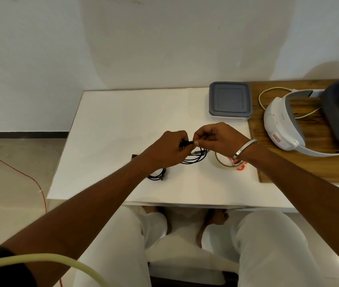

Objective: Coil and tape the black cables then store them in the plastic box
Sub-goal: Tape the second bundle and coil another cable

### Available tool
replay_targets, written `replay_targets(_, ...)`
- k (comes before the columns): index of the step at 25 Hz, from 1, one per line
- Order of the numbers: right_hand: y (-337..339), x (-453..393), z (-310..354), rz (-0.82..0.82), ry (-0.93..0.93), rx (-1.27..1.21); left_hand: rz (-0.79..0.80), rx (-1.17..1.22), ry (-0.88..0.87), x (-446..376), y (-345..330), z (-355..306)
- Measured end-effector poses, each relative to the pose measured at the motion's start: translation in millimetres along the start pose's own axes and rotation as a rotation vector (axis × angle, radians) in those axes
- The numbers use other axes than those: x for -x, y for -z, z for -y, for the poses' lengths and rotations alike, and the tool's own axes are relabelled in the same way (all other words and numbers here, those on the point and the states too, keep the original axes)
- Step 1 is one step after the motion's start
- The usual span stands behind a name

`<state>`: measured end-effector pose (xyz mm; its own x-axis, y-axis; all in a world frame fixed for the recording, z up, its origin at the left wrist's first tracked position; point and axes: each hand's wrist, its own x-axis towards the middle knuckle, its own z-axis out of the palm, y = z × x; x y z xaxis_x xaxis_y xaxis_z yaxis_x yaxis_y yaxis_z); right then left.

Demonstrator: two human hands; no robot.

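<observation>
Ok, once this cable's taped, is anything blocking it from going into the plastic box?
Yes, the box's own lid. The plastic box sits at the far right of the white table with its grey lid still on, so it must come off first. The tabletop between the black cable and the box looks bare.

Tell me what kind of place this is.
Probably a plain indoor room set up as a recording workstation, not a workshop: a small white table against a bare white wall, a tiled floor, and a white headset lying on a wooden board beside it.
</observation>
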<state>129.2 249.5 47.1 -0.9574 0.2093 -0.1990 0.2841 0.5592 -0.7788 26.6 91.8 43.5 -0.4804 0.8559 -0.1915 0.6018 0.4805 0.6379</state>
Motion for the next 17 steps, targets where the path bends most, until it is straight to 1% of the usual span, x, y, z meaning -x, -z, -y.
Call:
replay_targets(3,-0.8,1.5,-1.9,-0.001,-0.002,0.006,0.049,0.036,0.031,-2.5,1.3,-0.8)
replay_targets(6,-1.1,2.2,-3.5,-0.018,-0.014,0.023,0.090,0.160,0.047,-4.1,2.3,-0.6)
replay_targets(9,-2.0,0.7,-3.0,-0.038,-0.025,0.002,0.066,0.289,0.081,-4.0,2.8,-0.6)
replay_targets(12,-1.9,-0.9,-1.7,-0.043,-0.033,0.001,0.048,0.338,0.101,-2.2,0.7,-0.9)
replay_targets(17,-2.6,-2.2,-1.9,-0.040,-0.101,0.012,0.023,0.438,0.121,1.3,-2.5,0.3)
